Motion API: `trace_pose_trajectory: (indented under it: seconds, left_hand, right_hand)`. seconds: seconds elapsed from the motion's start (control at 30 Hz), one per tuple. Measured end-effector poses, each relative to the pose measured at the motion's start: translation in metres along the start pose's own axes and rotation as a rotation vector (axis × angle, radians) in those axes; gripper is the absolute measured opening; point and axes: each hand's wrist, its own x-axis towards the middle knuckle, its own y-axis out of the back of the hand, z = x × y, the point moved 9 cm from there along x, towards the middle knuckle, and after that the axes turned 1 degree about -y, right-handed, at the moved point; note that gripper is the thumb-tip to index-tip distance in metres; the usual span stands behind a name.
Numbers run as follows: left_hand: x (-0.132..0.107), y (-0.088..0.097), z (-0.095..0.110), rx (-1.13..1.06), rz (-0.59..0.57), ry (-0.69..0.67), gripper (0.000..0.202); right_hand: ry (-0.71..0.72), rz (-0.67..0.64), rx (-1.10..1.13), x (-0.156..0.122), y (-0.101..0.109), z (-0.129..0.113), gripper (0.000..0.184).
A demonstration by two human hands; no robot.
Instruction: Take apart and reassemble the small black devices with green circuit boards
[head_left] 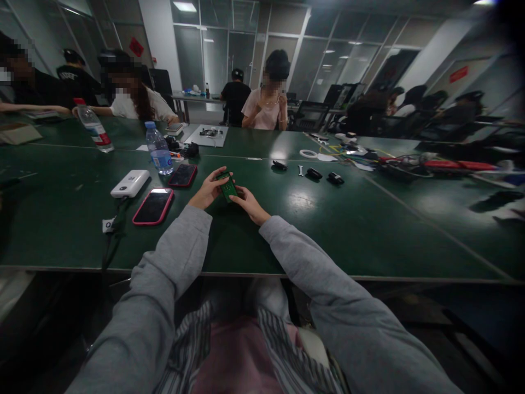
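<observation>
Left hand (207,192) and right hand (251,205) both grip the board (227,186) between them; its long axis runs near-far.

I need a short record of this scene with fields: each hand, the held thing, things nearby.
Left hand: grips the small green board at its left side
Right hand: holds the same board at its lower end
Surface: green table
Left of the hands: near phone, far phone, white power bank, water bottle
</observation>
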Motion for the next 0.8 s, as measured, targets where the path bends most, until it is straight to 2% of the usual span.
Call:
trace_pose_trajectory:
  seconds: [0.27, 0.47, 0.8]
  left_hand:
    - [-0.0001, -0.0089, -0.0065, 0.083, -0.098, 0.027, 0.062]
    - [0.0006, -0.0096, -0.0057, 0.085, -0.103, 0.009, 0.06]
    - [-0.0022, -0.0088, -0.0055, 0.136, -0.091, 0.032, 0.062]
  right_hand:
    - [-0.021, 0.006, 0.028, -0.0051, -0.0022, -0.0051, 0.062]
    - [0.013, 0.017, 0.021, -0.006, -0.0024, -0.0096, 0.057]
    - [0.029, 0.029, 0.025, -0.0064, -0.0009, -0.0086, 0.059]
